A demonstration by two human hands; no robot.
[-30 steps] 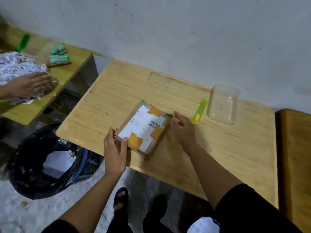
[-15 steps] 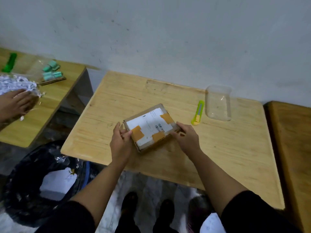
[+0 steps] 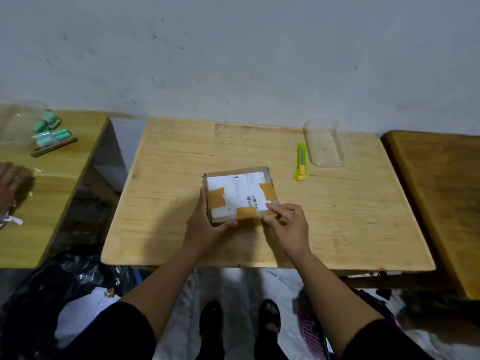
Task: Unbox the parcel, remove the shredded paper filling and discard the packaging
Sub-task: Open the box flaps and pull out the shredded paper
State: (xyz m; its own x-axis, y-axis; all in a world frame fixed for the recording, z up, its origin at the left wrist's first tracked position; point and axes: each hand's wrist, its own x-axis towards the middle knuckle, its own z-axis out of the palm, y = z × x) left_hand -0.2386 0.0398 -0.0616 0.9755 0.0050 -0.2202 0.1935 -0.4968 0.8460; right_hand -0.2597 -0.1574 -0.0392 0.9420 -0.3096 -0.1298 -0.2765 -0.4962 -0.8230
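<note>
A person stands at a wooden table (image 3: 166,229). A taped cardboard parcel (image 3: 240,194) lies flat between their hands. The left hand (image 3: 207,226) cups its near-left corner, fingers together along the side, thumb along the front edge. The right hand (image 3: 287,226) presses a fingertip on the near-right corner. Beyond the right fingers lies a green box cutter (image 3: 300,161).
</note>
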